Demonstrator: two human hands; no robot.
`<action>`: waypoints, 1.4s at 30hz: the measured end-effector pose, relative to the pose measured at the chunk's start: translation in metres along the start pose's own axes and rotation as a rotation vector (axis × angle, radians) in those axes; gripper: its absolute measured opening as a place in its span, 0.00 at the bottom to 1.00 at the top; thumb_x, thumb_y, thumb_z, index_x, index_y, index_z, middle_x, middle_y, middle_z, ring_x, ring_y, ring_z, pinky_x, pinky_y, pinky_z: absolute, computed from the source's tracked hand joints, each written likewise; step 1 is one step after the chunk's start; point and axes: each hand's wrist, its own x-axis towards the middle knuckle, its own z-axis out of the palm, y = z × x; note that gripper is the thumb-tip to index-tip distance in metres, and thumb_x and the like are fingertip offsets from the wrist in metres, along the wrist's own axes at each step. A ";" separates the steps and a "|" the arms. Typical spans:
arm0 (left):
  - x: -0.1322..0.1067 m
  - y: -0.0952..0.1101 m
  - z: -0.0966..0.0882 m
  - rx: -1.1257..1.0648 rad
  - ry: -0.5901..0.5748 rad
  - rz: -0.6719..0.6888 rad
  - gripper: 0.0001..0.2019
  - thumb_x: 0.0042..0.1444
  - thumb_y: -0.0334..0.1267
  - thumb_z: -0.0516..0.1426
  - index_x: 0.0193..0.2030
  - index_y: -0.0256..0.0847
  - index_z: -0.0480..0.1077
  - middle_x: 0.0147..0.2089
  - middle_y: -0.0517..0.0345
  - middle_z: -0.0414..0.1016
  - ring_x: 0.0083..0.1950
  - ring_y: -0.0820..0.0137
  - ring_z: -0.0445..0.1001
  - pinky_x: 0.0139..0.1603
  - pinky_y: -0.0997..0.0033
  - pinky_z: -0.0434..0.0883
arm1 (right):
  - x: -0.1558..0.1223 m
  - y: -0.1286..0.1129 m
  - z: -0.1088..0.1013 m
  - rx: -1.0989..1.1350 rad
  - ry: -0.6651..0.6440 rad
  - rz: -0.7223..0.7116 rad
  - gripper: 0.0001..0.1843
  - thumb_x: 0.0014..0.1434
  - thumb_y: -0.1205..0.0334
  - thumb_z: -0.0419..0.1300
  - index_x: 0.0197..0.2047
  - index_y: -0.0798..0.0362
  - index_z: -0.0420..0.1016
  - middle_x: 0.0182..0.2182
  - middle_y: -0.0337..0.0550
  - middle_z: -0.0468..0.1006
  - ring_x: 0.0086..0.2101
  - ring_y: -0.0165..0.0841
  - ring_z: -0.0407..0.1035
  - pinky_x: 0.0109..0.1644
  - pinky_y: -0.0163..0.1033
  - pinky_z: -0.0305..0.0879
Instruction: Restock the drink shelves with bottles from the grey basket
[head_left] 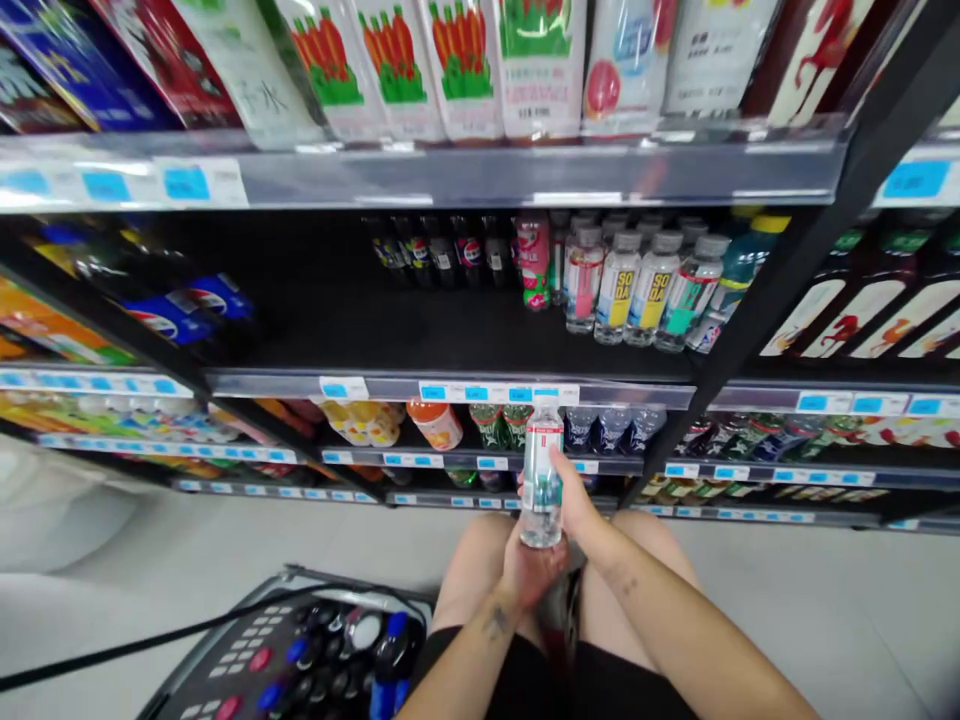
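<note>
Upright in front of the lower shelves is a clear drink bottle (541, 475) with a red-topped, pale label and a green patch. My left hand (529, 562) is closed round its base from below and behind. From the right side my right hand (574, 500) grips the same bottle, thumb across the label. Above and beyond it, on the middle shelf, stand similar clear bottles (630, 285), some labelled SODA, next to a pink bottle (533, 262).
A basket (232, 650) with many dark-capped bottles stands on the floor at lower left, a black handle across it. Cartons (397, 70) line the top shelf. Several small cola bottles (442, 250) stand far back on the middle shelf (450, 340). Large cola bottles (180, 300) are at left.
</note>
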 end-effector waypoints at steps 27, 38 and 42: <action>-0.027 0.025 -0.003 -0.028 -0.158 -0.047 0.30 0.48 0.65 0.67 0.29 0.35 0.72 0.20 0.68 0.49 0.24 0.78 0.47 0.29 0.74 0.54 | -0.011 0.001 -0.001 -0.715 -0.336 -0.400 0.33 0.55 0.54 0.72 0.58 0.51 0.63 0.47 0.44 0.75 0.43 0.36 0.73 0.45 0.38 0.71; 0.000 0.013 0.015 -0.123 -0.185 -0.137 0.36 0.52 0.65 0.66 0.51 0.31 0.75 0.32 0.57 0.68 0.36 0.69 0.67 0.38 0.73 0.63 | -0.023 -0.123 0.038 -1.372 -0.127 -1.608 0.17 0.69 0.57 0.63 0.60 0.46 0.76 0.55 0.49 0.76 0.57 0.42 0.72 0.60 0.48 0.74; 0.007 0.005 0.013 -0.124 -0.161 -0.149 0.34 0.55 0.63 0.66 0.51 0.30 0.76 0.32 0.56 0.69 0.37 0.69 0.69 0.41 0.72 0.65 | -0.022 -0.187 0.073 -1.338 0.038 -1.654 0.19 0.67 0.62 0.64 0.60 0.44 0.76 0.50 0.47 0.73 0.51 0.40 0.71 0.58 0.49 0.74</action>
